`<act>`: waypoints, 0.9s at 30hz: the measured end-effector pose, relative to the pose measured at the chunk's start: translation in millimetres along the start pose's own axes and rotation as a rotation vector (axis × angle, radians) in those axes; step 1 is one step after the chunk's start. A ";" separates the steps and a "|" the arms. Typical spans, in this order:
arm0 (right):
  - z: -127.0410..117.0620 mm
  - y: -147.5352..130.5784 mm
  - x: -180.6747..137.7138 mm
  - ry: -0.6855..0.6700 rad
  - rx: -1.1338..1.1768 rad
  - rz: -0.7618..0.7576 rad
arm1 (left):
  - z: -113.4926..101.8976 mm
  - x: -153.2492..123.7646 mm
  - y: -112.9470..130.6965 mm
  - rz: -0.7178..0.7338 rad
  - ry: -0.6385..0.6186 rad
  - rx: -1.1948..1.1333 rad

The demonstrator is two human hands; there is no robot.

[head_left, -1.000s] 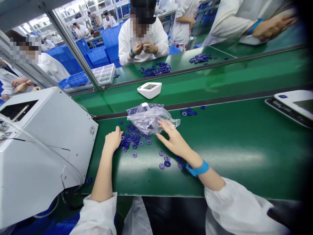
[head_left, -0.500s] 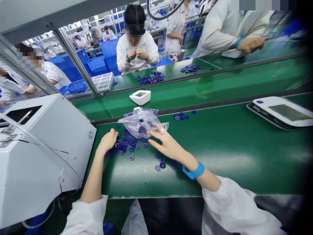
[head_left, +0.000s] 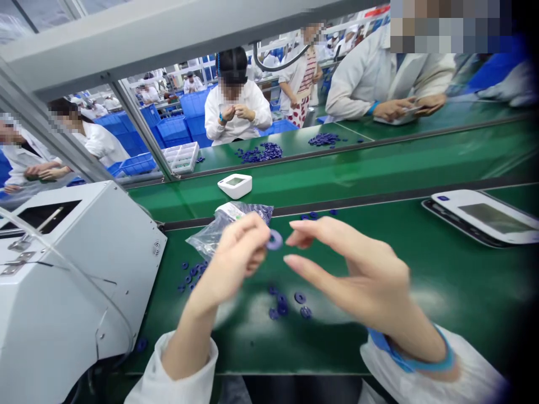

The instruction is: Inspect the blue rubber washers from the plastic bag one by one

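My left hand (head_left: 236,255) is raised above the green table (head_left: 404,280) and pinches a small purple ring (head_left: 274,240) between its fingertips. My right hand (head_left: 357,269) hovers just right of the ring, fingers stretched out and apart, holding nothing. Behind my hands lies a clear plastic bag (head_left: 229,221) with purple rings in it. Loose purple rings (head_left: 290,303) are scattered on the table below my hands, and more rings (head_left: 191,275) lie to the left.
A grey-white machine (head_left: 71,280) stands at the left edge. A white device (head_left: 484,216) lies at the right, another white device (head_left: 234,185) on the conveyor belt (head_left: 379,163) behind. Other people in white coats work across the belt, with piles of purple rings and blue crates.
Both hands have lifted off the table toward me. My left hand has picked up one purple ring from the pile. My right hand has left the bag.
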State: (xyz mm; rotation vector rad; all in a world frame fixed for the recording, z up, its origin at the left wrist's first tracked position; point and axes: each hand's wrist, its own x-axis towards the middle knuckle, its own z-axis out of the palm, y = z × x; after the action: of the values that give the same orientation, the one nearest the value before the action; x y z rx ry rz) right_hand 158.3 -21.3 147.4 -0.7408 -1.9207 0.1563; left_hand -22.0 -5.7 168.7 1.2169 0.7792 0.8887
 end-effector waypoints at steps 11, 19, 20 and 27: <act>-15.7 6.7 -6.4 -0.162 0.158 -0.104 | 9.4 -14.0 -2.0 0.026 -0.066 0.275; -12.0 14.2 -5.0 -0.160 0.226 0.050 | 0.0 -6.3 -2.1 -0.075 -0.205 0.288; -11.8 14.3 -5.3 -0.157 0.238 0.068 | -1.0 -5.9 -4.0 -0.064 -0.196 0.282; -10.5 15.8 -1.8 -0.190 0.282 0.098 | -5.5 -7.5 -9.2 -0.039 -0.164 0.324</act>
State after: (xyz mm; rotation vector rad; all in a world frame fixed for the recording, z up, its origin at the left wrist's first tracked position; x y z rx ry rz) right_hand 174.5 -11.9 144.3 -0.6476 -1.9868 0.5645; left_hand -28.9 -11.0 158.9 1.5332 0.8315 0.6363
